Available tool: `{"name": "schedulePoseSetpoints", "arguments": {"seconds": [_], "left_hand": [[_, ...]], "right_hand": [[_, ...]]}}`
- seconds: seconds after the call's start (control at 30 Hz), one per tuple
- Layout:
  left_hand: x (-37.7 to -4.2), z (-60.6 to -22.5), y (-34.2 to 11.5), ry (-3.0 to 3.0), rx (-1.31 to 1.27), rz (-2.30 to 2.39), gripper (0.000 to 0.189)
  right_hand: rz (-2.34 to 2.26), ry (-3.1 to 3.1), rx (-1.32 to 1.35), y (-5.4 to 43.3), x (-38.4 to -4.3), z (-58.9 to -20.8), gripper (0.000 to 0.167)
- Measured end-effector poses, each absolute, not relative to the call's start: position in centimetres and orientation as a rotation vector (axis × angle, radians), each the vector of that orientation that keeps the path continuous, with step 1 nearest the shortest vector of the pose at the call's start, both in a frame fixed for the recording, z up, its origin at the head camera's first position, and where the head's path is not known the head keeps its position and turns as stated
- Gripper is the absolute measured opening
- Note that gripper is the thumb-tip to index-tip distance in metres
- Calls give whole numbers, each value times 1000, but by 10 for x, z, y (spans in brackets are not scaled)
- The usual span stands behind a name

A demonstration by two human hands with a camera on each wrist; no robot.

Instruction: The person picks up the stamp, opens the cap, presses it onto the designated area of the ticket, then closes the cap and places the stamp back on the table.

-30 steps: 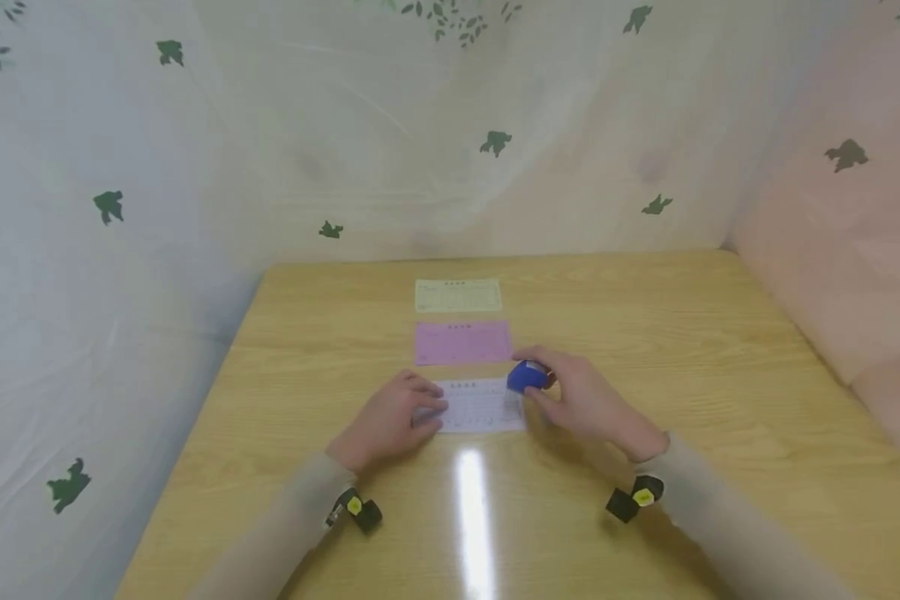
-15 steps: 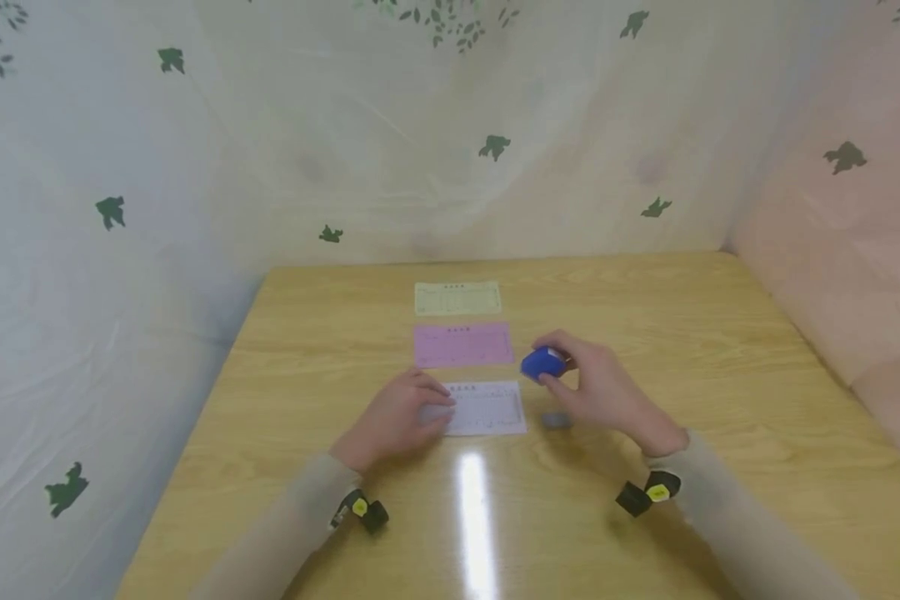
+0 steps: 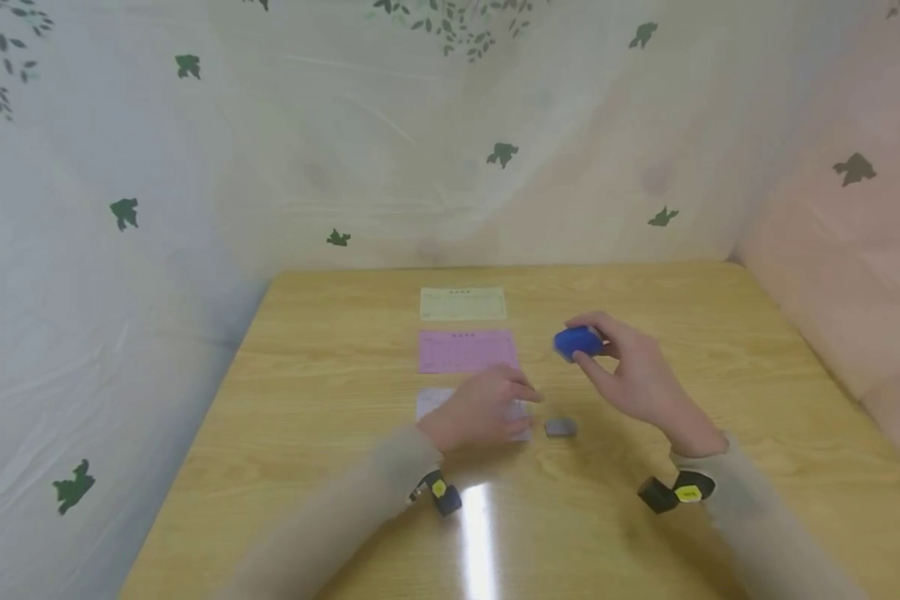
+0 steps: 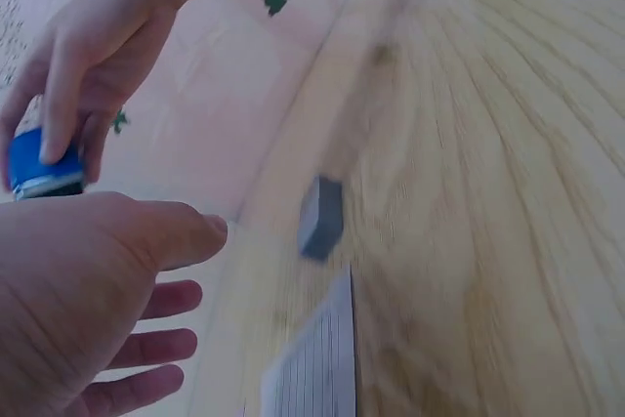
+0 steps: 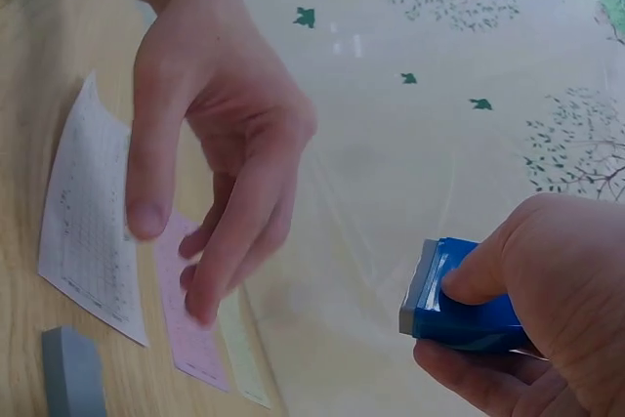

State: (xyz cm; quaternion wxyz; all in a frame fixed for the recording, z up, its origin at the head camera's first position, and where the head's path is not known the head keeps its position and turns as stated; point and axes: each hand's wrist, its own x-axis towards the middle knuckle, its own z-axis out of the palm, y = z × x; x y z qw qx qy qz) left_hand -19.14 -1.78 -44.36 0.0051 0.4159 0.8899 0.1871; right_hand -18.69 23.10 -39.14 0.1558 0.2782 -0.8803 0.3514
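Note:
My right hand (image 3: 641,375) holds a blue stamp (image 3: 578,342) above the table, pinched between thumb and fingers. Its pale grey edge shows in the right wrist view, where the stamp (image 5: 459,295) points left. My left hand (image 3: 480,408) hovers over the white printed slip (image 3: 433,402) with loosely bent fingers and nothing between them, covering much of the slip. Just right of its fingertips lies a small grey block (image 3: 561,427), perhaps the stamp's cap. From the left wrist, this grey block (image 4: 320,219) appears apart from the hand, beyond the slip's corner.
Behind the white slip lie a purple slip (image 3: 465,350) and, farther back, a pale yellow slip (image 3: 462,304). The wooden table (image 3: 322,350) meets a pale curtain (image 3: 390,167) with green bird shapes at the back and sides.
My right hand has lifted the stamp off the white slip, up and to the right, uncovering the grey block. My left hand has left the slip's left end and moved right towards the block.

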Motion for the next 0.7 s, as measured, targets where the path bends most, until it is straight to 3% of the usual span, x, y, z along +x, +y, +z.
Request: {"name": "schedulePoseSetpoints", "arguments": {"seconds": [0.3,0.7], "left_hand": [[-189,-448,38,2758,1523,233,32],[-187,-455,46,2678,1409,391,16]], "right_hand": [[969,-2495,812,235,-185,-387,41],[920,-2523,784,243,-185,-388,40]]}}
